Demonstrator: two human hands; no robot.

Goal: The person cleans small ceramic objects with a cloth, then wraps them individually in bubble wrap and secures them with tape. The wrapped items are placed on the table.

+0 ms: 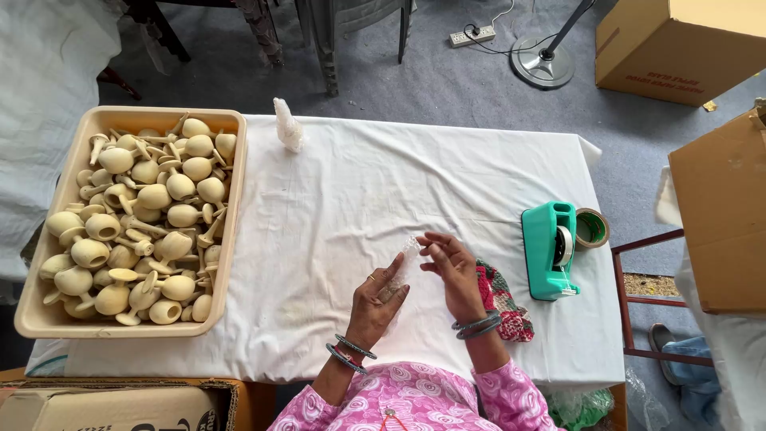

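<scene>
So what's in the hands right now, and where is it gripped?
A clear plastic wrap piece, pinched between both hands: left hand at its lower part, right hand at its upper edge.

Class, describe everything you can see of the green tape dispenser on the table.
The tape dispenser is a turquoise-green block that looks like plastic, standing upright on the white tablecloth near the table's right edge. A roll of pale tape sits in its middle slot, with the cutter end toward the person. A separate tape roll lies right beside it, perhaps touching. Neither hand touches it; the right hand is nearest.
</scene>
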